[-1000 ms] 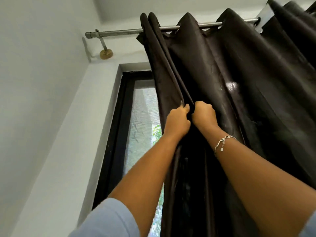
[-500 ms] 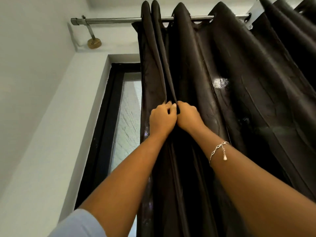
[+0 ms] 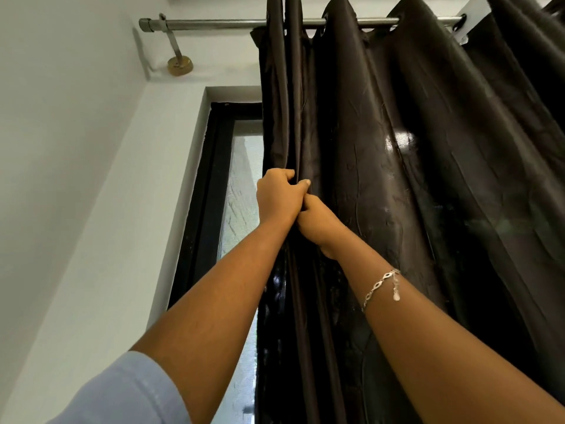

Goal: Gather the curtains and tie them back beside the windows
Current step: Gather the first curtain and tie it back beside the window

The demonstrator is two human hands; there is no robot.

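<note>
A dark brown curtain (image 3: 397,166) hangs in folds from a metal rod (image 3: 214,25) over the window (image 3: 241,209). My left hand (image 3: 279,195) grips the curtain's left edge folds at about mid height, fingers curled round the fabric. My right hand (image 3: 318,223) sits just below and right of it, touching it, and also grips the folds. A silver bracelet circles my right wrist.
A white wall (image 3: 76,179) runs along the left, meeting the window reveal. A brass bracket (image 3: 179,65) holds the rod end. The window's black frame (image 3: 208,194) and a strip of glass show left of the curtain.
The curtain's left edge has shifted left across the glass, covering more of the window. My right hand has dropped slightly below my left; both still hold the folds.
</note>
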